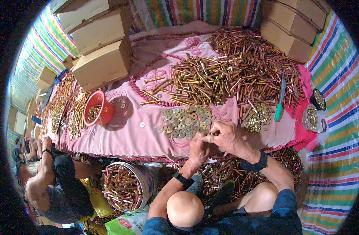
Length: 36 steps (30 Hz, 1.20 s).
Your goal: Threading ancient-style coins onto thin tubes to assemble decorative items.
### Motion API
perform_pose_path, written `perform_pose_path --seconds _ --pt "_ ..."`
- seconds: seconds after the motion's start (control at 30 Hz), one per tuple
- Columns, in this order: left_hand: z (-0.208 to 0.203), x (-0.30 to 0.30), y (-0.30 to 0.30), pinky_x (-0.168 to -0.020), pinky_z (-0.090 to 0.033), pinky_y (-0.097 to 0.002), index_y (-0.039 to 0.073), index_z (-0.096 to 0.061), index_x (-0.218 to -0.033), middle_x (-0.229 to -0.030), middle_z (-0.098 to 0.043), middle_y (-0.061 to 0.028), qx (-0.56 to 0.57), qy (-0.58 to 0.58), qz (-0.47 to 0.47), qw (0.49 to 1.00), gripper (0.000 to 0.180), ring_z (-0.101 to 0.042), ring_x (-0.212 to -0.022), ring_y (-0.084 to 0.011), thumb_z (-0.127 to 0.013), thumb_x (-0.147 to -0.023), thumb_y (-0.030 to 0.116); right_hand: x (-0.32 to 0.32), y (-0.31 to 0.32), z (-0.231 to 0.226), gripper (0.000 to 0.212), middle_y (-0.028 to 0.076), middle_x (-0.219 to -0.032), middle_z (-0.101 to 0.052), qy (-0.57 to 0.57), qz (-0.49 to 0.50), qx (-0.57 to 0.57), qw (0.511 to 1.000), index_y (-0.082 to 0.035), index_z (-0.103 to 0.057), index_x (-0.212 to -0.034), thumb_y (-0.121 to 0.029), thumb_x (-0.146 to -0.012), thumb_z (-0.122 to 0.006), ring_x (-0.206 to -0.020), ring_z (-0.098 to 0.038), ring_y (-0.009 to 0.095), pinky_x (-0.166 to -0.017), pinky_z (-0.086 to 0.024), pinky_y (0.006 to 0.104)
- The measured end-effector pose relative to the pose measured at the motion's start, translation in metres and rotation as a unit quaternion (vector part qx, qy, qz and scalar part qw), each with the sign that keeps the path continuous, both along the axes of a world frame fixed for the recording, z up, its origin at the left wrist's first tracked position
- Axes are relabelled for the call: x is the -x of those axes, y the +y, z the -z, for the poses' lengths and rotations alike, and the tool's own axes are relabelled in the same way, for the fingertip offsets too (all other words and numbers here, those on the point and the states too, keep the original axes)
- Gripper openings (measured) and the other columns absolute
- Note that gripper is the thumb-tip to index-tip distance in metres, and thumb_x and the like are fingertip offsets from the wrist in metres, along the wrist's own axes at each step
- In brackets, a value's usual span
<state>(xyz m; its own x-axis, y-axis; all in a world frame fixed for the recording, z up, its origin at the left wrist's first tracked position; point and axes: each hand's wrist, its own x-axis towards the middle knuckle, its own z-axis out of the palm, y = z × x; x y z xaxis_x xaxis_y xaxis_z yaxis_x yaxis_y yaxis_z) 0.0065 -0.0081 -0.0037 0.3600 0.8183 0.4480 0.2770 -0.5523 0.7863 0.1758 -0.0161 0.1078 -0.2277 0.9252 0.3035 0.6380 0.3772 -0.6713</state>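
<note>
My left hand (198, 149) and my right hand (225, 136) meet at the near edge of a table draped in pink cloth (124, 137). Their fingertips pinch a small brass piece between them; its exact shape is too small to tell. Just beyond my hands lies a heap of brass washers (185, 120). Further back spreads a big pile of long brass bolts (230, 72). A second small heap of nuts (257, 119) lies to the right of my right hand. Both wrists wear black bands.
A red plastic cup (96, 109) with small parts stands at the left on the cloth. A bucket of bolts (124, 188) sits on the floor by my left knee. Cardboard boxes (101, 62) line the back. Another person (50, 180) sits at the left. A green-handled tool (280, 102) lies at the right.
</note>
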Motion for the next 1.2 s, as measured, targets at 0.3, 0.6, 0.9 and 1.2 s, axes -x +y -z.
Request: perform_pose_path --seconds 0.3,0.6,0.9,1.2 --pt "-0.016 0.004 0.001 -0.063 -0.047 -0.0443 0.002 -0.062 -0.095 -0.078 -0.059 -0.0154 0.022 -0.022 0.044 0.999 0.022 -0.06 -0.071 -0.0371 -0.076 -0.083 0.015 -0.009 0.001 0.001 0.026 0.007 -0.068 -0.066 0.108 -0.032 0.091 0.989 -0.002 -0.065 -0.077 -0.02 -0.081 -0.083 -0.062 -0.062 0.014 -0.056 -0.048 0.0319" --pt "-0.067 0.008 0.01 -0.062 -0.05 -0.034 -0.003 -0.072 -0.095 -0.068 -0.065 -0.007 0.339 0.007 0.187 0.922 0.042 -0.057 -0.067 -0.0106 -0.058 -0.103 0.036 -0.052 0.079 0.026 0.034 0.018 -0.087 -0.07 0.029 0.205 0.024 0.978 0.0 -0.067 -0.106 -0.021 -0.081 -0.078 -0.08 -0.068 0.029 -0.07 -0.054 0.04" --pt "-0.048 0.006 0.013 -0.07 -0.052 -0.0351 -0.002 -0.07 -0.104 -0.084 -0.071 -0.0168 0.237 0.04 0.161 0.957 0.036 -0.067 -0.075 -0.0206 -0.062 -0.1 0.032 -0.062 0.109 0.051 0.033 0.026 -0.092 -0.067 -0.065 0.205 -0.017 0.976 0.001 -0.066 -0.109 -0.013 -0.079 -0.069 -0.09 -0.066 0.043 -0.079 -0.054 0.0484" --pt "-0.034 0.001 0.004 -0.07 -0.055 -0.0384 0.0 -0.067 -0.104 -0.084 -0.071 -0.0172 0.161 -0.008 0.039 0.986 0.023 -0.071 -0.078 -0.0323 -0.068 -0.094 0.021 -0.042 0.029 0.027 0.015 0.021 -0.082 -0.067 -0.063 0.16 -0.051 0.984 0.002 -0.066 -0.093 -0.009 -0.082 -0.067 -0.072 -0.067 0.036 -0.064 -0.053 0.044"
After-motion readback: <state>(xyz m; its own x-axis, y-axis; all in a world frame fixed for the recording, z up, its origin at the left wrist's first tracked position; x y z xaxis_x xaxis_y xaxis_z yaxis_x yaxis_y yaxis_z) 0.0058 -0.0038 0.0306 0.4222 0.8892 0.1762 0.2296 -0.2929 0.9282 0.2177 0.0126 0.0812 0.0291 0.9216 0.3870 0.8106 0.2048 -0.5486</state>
